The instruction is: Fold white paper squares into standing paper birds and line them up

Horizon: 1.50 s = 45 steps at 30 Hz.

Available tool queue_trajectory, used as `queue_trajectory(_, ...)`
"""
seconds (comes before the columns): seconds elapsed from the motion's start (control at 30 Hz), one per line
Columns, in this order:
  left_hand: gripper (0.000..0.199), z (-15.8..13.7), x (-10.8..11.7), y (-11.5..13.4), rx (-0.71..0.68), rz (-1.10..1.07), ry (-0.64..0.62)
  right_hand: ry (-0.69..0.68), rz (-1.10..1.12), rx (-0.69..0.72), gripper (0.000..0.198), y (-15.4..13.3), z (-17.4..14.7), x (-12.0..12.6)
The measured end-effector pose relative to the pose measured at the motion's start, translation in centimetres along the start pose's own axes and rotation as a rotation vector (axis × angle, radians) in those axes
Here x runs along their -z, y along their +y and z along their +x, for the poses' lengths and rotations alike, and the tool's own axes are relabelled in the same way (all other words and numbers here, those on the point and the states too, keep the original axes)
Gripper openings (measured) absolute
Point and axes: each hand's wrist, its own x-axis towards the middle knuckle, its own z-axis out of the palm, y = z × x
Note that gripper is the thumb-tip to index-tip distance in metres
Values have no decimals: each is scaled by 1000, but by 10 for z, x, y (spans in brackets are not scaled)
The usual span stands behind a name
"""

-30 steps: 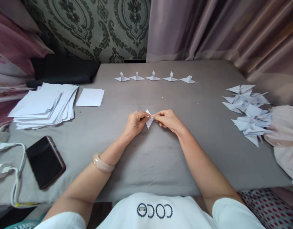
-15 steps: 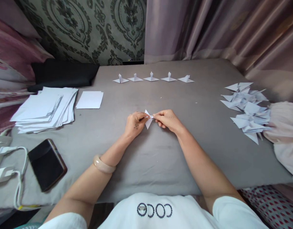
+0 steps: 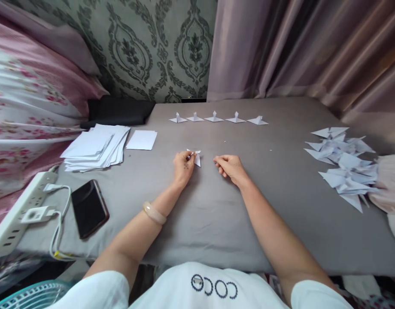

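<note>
Patterned wall [image 3: 133,51] is backing your workspace, and the mauve curtain [image 3: 245,56] is hanging beside it at the far right. The desk [image 3: 265,223] is sitting under a grey cloth that's wrinkling toward your edge; soft surface, so I'm guessing it's giving a bit under creasing pressure. The heap of folded paper [image 3: 348,165] is spreading at right, the paper stack [image 3: 88,148] is lying at left, and the five-piece row [image 3: 214,118] is standing across the back. Your hands are working apart: left hand [image 3: 183,166] is pinching the folded piece [image 3: 198,159] near desk center; right hand [image 3: 231,168] is hovering well clear of it, fingers curling in, no paper showing between them. Technique, my read: you're doing best when the left is gripping close to the fold without crushing the points, and the right is pressing creases lightly with the fingertips.
</note>
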Motion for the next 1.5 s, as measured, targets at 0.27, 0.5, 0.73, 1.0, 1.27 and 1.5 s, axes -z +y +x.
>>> queue_trajectory(0.27,33,-6,8,-1,-6,88,59,-6,-62,91,18,13,1,1)
queue_trajectory(0.5,12,-6,7,6,-11,175,2,46,-157,174,25,22,6,-4)
queue_trajectory(0.73,15,-16,2,29,-33,81,-165,200,-376,361,23,13,-4,-1)
queue_trajectory(1.0,32,-5,11,12,24,33,-134,221,-654,418,21,7,-21,-19)
queue_trajectory(1.27,32,-4,10,14,-7,-27,-191,229,-947,349,27,-3,-22,-42)
queue_trajectory(1.5,32,-3,13,10,55,-98,-140,261,-1043,291,28,-5,-16,-48)
